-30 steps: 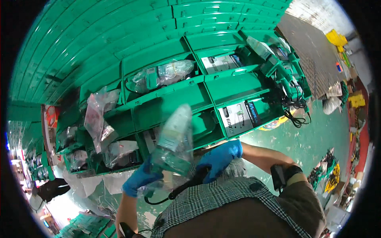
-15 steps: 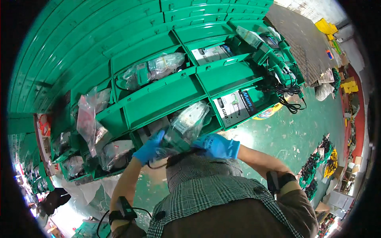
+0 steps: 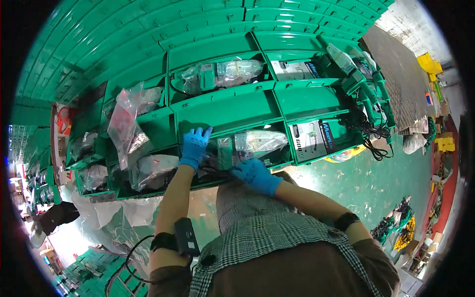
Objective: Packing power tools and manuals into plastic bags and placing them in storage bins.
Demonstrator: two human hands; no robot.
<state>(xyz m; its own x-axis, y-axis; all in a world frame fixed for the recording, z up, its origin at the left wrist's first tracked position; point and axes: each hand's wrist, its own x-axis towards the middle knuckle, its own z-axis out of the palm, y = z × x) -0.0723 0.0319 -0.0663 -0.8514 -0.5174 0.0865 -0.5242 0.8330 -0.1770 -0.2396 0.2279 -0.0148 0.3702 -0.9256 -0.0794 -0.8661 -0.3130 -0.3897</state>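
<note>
A clear plastic bag holding a green and black tool (image 3: 260, 142) lies in the front compartment of an open green case (image 3: 230, 111). Its kind is hidden by the wrinkled plastic. My left hand (image 3: 195, 147), in a blue glove, is at the left end of that compartment with its fingers spread, touching near the inner wall. Gloved in blue too, my right hand (image 3: 256, 175) is at the front rim below the bag, fingers curled in at the bag's lower edge. What those fingers grip is hidden. Dark cord (image 3: 210, 171) shows between the two hands.
More open green cases with bagged tools (image 3: 154, 171) adjoin on the left. To the right lie printed booklets (image 3: 312, 140), bare green tools and a black cord bundle (image 3: 378, 141). Stacked green cases (image 3: 198, 24) rise behind. Heaps of black, green and yellow parts (image 3: 396, 222) lie on the floor.
The bagged tool has gone from being held tilted between both hands to lying down in the case. My left hand has let go and moved up; the right has moved lower.
</note>
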